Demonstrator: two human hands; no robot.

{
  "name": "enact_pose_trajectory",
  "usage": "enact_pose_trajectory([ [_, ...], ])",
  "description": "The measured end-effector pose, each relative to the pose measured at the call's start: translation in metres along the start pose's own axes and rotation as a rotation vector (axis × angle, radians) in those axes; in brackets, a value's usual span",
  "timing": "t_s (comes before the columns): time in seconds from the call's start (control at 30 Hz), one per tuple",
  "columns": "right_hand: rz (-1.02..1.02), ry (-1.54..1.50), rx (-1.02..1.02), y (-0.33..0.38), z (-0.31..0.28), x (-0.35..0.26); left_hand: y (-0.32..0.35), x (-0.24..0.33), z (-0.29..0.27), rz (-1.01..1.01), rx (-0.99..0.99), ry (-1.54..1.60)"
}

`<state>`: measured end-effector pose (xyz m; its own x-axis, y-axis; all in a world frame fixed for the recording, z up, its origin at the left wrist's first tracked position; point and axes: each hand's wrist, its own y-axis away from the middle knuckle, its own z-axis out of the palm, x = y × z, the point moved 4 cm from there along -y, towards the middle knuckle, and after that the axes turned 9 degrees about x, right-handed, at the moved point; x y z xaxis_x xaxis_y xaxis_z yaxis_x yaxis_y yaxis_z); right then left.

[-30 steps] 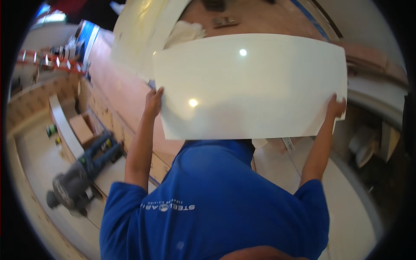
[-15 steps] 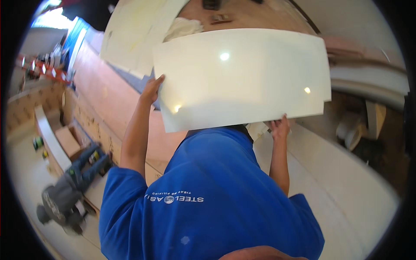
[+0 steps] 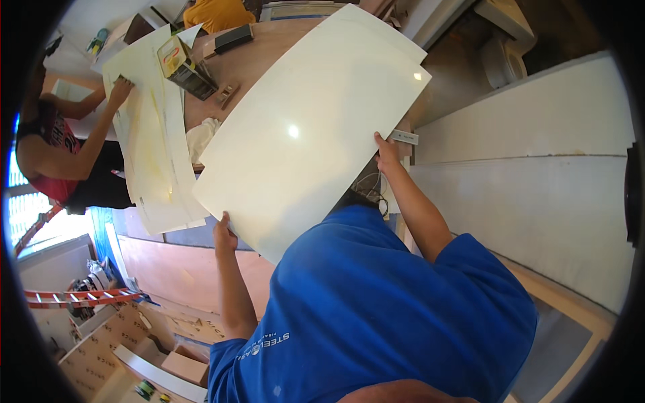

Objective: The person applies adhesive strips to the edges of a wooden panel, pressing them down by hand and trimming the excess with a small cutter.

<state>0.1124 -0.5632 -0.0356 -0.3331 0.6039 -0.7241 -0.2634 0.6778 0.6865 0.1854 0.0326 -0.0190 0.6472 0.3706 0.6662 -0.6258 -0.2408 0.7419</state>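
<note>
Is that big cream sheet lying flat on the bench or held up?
Held up, and slightly bowed. The left hand and right hand grip opposite edges of the cream sheet, above the wooden bench.

Glossy, smooth cream laminate sheet (image 3: 306, 127); wooden tabletop (image 3: 269, 47).

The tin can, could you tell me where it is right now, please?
In the head view the tin can lies upper left, on the stained sheet beside the brown tabletop, left of the glossy panel.
</note>
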Motion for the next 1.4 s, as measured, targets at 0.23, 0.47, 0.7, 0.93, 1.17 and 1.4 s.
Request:
enact_pose_trajectory([
  [0.23, 0.167, -0.121, -0.150, 0.003, 0.007, 0.009, -0.003, 0.004, -0.012, 0.031, 0.036, -0.082],
  [0.47, 0.062, -0.277, -0.474, 0.001, 0.011, -0.027, -0.012, 0.035, 0.001, 0.055, 0.011, -0.127],
  [0.7, -0.004, -0.175, -0.508, 0.067, 0.038, -0.087, 0.012, 0.066, -0.003, 0.091, -0.075, -0.140],
  [0.93, -0.050, -0.285, -0.644, 0.062, 0.050, -0.102, 0.015, 0.066, 0.002, 0.081, -0.066, -0.088],
  [1.17, -0.149, -0.221, -0.550, 0.110, 0.050, -0.172, 0.071, 0.113, -0.001, 0.164, -0.039, -0.150],
  [1.4, -0.067, -0.170, -0.495, 0.195, 0.000, -0.242, 0.184, 0.116, -0.021, 0.344, -0.498, 0.320],
])
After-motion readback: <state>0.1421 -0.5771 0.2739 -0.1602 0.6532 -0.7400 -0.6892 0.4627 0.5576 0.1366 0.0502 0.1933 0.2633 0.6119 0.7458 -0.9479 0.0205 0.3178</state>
